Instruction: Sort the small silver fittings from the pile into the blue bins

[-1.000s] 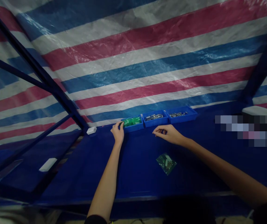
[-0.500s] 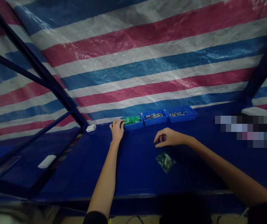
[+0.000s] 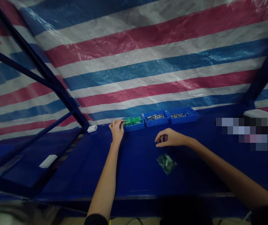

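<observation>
My left hand (image 3: 117, 132) rests at the left end of a blue bin (image 3: 135, 126) that holds green plastic packets (image 3: 134, 120). Its fingers bend over that end, apart from each other, and no held thing shows. My right hand (image 3: 169, 137) is over the middle of the table, with thumb and curled fingers apart and nothing seen between them. Just below it on the table lies a clear plastic bag (image 3: 166, 163) with small metal and pale parts inside.
Two more blue bins stand to the right in the row: one with metal parts (image 3: 156, 117), one with smaller metal pieces (image 3: 180, 115). A white block (image 3: 92, 128) sits left on the blue table (image 3: 136, 175). Dark frame posts (image 3: 61, 93) and striped sheeting (image 3: 162, 70) enclose the table.
The whole view has shifted very slightly. Both hands, the bag and the bins keep almost the same places.
</observation>
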The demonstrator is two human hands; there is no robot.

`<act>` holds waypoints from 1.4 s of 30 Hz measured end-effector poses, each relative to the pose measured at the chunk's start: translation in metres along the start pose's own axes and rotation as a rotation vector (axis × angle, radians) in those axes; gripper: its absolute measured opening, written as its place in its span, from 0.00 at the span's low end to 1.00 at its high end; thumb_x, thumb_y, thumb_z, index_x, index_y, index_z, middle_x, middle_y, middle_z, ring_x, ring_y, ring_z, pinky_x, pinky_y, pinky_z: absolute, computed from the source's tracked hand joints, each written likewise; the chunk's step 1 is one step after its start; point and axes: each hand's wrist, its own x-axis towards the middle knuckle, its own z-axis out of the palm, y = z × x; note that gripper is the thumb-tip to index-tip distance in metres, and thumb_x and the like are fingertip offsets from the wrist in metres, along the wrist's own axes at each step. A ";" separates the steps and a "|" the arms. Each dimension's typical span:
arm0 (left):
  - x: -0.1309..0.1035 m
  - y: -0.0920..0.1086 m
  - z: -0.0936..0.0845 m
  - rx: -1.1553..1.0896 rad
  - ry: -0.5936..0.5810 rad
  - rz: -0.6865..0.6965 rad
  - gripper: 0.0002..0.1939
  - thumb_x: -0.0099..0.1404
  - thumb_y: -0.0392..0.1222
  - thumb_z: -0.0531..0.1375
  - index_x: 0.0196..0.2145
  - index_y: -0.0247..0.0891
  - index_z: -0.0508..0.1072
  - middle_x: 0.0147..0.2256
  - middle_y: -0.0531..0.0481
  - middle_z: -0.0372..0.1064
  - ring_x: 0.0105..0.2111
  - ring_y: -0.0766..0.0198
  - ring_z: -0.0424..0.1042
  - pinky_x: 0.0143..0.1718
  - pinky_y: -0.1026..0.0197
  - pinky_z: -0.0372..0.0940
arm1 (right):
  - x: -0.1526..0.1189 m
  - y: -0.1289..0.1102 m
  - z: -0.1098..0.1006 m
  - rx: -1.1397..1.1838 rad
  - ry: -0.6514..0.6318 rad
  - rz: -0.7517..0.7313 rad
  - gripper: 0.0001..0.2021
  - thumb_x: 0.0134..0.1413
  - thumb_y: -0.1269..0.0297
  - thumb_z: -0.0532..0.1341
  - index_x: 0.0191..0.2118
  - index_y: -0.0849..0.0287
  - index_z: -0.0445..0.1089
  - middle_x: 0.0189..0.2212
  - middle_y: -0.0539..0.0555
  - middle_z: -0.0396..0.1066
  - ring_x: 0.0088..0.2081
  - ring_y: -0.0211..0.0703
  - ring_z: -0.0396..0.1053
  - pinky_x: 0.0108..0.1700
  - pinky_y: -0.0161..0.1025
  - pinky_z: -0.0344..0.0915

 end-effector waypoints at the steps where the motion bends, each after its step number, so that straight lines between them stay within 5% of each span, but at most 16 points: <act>1: 0.000 -0.001 0.001 0.006 -0.011 0.011 0.06 0.63 0.40 0.55 0.35 0.44 0.72 0.38 0.51 0.74 0.40 0.57 0.67 0.45 0.53 0.50 | 0.000 0.000 0.000 -0.001 0.000 -0.001 0.17 0.40 0.53 0.65 0.34 0.60 0.76 0.29 0.54 0.75 0.28 0.39 0.69 0.30 0.35 0.63; 7: -0.003 -0.009 0.007 0.026 -0.126 0.026 0.07 0.63 0.40 0.55 0.36 0.44 0.72 0.38 0.50 0.74 0.39 0.57 0.67 0.45 0.52 0.51 | -0.001 0.003 -0.001 -0.028 -0.051 0.006 0.19 0.38 0.52 0.66 0.36 0.58 0.76 0.31 0.54 0.74 0.31 0.41 0.69 0.31 0.35 0.64; 16: -0.006 0.009 0.001 0.183 -0.162 0.113 0.12 0.64 0.49 0.53 0.39 0.42 0.72 0.39 0.46 0.72 0.42 0.52 0.65 0.45 0.50 0.52 | -0.013 0.003 -0.007 -0.155 -0.344 0.041 0.32 0.26 0.52 0.71 0.46 0.50 0.72 0.45 0.54 0.66 0.43 0.45 0.66 0.39 0.35 0.64; 24: -0.005 0.014 0.006 0.188 -0.212 0.149 0.13 0.67 0.42 0.48 0.38 0.44 0.72 0.37 0.48 0.73 0.40 0.56 0.65 0.45 0.50 0.52 | -0.010 0.001 0.000 -0.197 -0.437 0.002 0.27 0.26 0.54 0.72 0.39 0.55 0.74 0.43 0.54 0.64 0.44 0.46 0.63 0.42 0.36 0.62; 32: -0.006 0.020 0.003 0.171 -0.227 0.079 0.14 0.67 0.43 0.47 0.41 0.40 0.70 0.41 0.46 0.72 0.43 0.54 0.65 0.48 0.49 0.51 | 0.001 0.018 0.005 -0.116 -0.104 0.028 0.23 0.41 0.60 0.66 0.45 0.59 0.65 0.32 0.51 0.69 0.33 0.38 0.66 0.34 0.34 0.61; 37: -0.012 0.068 -0.007 -0.058 -0.150 0.126 0.15 0.64 0.50 0.53 0.46 0.43 0.67 0.45 0.47 0.68 0.48 0.54 0.62 0.50 0.51 0.50 | 0.006 0.023 0.009 -0.087 0.172 0.015 0.19 0.43 0.61 0.64 0.43 0.57 0.66 0.31 0.50 0.69 0.26 0.34 0.64 0.29 0.33 0.60; 42: -0.032 0.113 0.003 -0.443 -0.293 0.224 0.09 0.59 0.49 0.59 0.35 0.43 0.71 0.35 0.51 0.71 0.39 0.60 0.68 0.45 0.55 0.56 | 0.008 0.017 0.012 0.070 0.381 -0.052 0.21 0.41 0.59 0.65 0.44 0.59 0.67 0.29 0.50 0.68 0.24 0.34 0.64 0.27 0.34 0.62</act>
